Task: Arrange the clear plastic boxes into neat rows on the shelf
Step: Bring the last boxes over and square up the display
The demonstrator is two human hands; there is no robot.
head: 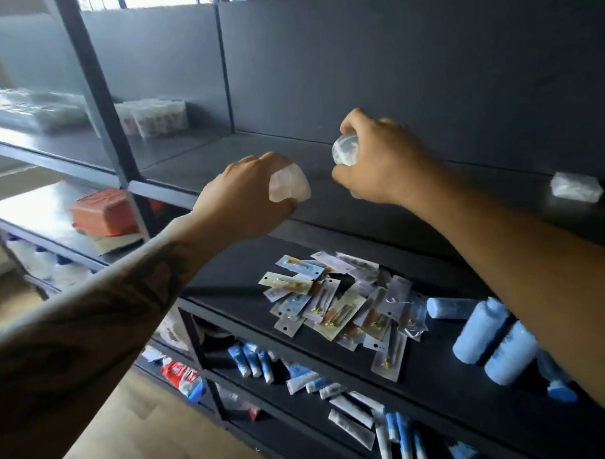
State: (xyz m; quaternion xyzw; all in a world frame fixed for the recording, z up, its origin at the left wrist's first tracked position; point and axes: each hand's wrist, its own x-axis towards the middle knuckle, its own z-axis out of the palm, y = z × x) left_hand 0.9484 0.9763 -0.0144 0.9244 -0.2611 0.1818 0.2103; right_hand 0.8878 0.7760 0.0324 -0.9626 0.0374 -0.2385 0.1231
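My left hand (245, 193) grips a small clear plastic box (289, 182) just above the front edge of the dark shelf (223, 160). A little farther in and to the right, my right hand (377, 161) holds a second clear plastic box (345, 150) over the shelf board, close to the back panel. A third clear box (575, 187) lies alone on the same shelf at the far right. Motion blur hides the boxes' details.
A black upright post (97, 95) divides the shelf bays at left, with pale packages (153, 116) behind it. On the shelf below lie several flat blister packs (334, 307) and blue bottles (493, 346). Tubes (352, 413) fill the lowest shelf, and an orange box (103, 210) sits at left.
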